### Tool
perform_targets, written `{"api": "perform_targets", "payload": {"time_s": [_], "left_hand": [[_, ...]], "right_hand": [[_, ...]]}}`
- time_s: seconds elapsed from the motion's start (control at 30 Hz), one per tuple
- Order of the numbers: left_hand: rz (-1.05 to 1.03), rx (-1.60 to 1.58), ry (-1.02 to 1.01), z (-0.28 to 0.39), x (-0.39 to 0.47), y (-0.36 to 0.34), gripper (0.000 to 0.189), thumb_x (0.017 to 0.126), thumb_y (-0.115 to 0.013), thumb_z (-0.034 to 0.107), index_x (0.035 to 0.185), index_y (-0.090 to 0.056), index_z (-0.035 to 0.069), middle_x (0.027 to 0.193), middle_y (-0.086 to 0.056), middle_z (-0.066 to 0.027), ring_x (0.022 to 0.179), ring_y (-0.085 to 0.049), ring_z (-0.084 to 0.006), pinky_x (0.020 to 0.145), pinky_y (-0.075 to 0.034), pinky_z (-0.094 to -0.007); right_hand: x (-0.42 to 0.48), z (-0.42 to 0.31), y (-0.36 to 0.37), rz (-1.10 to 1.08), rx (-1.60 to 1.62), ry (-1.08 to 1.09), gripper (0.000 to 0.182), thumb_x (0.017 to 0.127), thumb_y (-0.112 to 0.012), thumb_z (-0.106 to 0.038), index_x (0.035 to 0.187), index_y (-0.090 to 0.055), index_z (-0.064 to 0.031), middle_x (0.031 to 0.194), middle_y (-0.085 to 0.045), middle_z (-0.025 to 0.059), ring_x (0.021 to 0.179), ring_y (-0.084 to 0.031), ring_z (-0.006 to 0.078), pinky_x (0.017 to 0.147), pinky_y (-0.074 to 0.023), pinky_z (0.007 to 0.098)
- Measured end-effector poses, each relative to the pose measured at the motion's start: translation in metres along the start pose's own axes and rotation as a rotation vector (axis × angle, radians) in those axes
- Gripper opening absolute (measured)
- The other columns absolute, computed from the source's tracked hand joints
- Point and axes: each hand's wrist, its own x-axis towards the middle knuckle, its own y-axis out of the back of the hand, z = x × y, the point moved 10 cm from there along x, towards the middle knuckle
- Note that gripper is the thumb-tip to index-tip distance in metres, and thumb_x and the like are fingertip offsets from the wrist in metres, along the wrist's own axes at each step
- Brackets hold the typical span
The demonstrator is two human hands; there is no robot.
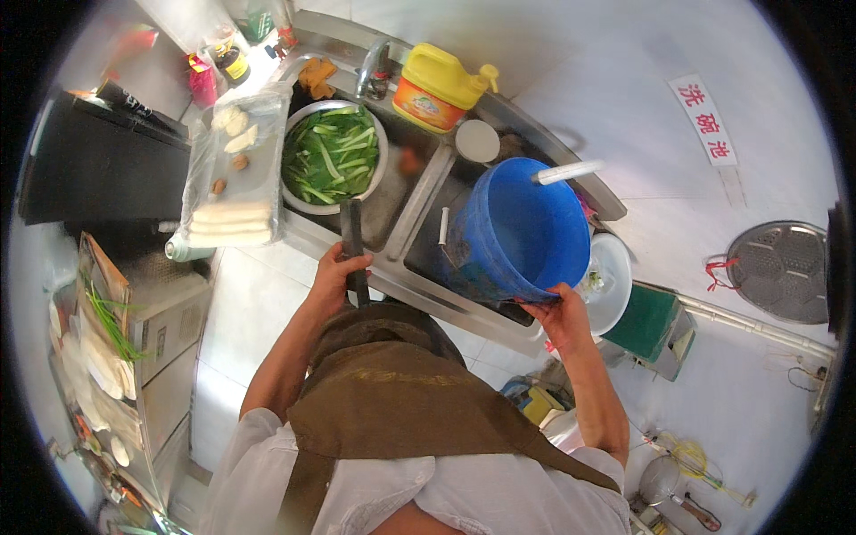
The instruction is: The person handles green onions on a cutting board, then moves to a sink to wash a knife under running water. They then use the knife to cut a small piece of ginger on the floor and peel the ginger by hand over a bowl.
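Note:
My left hand (337,274) grips a long, dark, flat bar-like object (354,247) in front of the sink's edge; what it is exactly I cannot tell. My right hand (563,314) holds the rim of a large blue plastic bucket (478,221), tilted in the right sink basin. Its inside faces up towards me, and a white-gripped handle hangs at its side. In the left basin stands a round metal bowl (382,170) filled with cut green leafy vegetables (329,157).
Left of the bowl lies a plastic-wrapped tray (257,177) with pale dough-like pieces. A yellow detergent jug (435,87) and a faucet (372,67) stand behind the basins. A white basin (618,284) is right of the bucket. Spring onions (110,321) lie at the far left.

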Motion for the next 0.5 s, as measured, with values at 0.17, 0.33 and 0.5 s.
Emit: {"api": "perform_targets", "payload": {"time_s": [0.17, 0.33, 0.5], "left_hand": [[-0.003, 0.09, 0.002, 0.005, -0.002, 0.001, 0.044, 0.081, -0.084, 0.011, 0.116, -0.06, 0.002, 0.095, -0.064, -0.0049, 0.085, -0.063, -0.0161, 0.072, -0.05, -0.0296], [-0.009, 0.119, -0.021, 0.021, -0.013, 0.002, 0.045, 0.081, -0.083, 0.007, 0.119, -0.06, 0.002, 0.093, -0.062, -0.0023, 0.085, -0.06, -0.0142, 0.074, -0.049, -0.0304], [0.016, 0.111, -0.043, 0.023, -0.02, 0.012, 0.05, 0.081, -0.084, 0.009, 0.124, -0.059, 0.001, 0.095, -0.061, -0.0013, 0.085, -0.058, -0.013, 0.076, -0.047, -0.0302]], "right_hand": [[0.025, 0.011, 0.009, 0.051, -0.066, 0.044, 0.032, 0.09, -0.051, -0.006, 0.115, -0.049, 0.0127, 0.113, -0.065, 0.0283, 0.101, -0.07, 0.0434, 0.087, -0.0636, 0.0528], [0.06, 0.043, 0.01, 0.011, -0.019, 0.048, 0.03, 0.09, -0.052, -0.006, 0.114, -0.05, 0.0113, 0.112, -0.064, 0.0265, 0.101, -0.068, 0.0444, 0.087, -0.062, 0.0583], [0.09, 0.082, 0.014, 0.032, 0.073, 0.023, 0.042, 0.086, -0.057, -0.008, 0.123, -0.049, 0.0107, 0.121, -0.063, 0.0264, 0.101, -0.069, 0.0441, 0.094, -0.0589, 0.0569]]}}
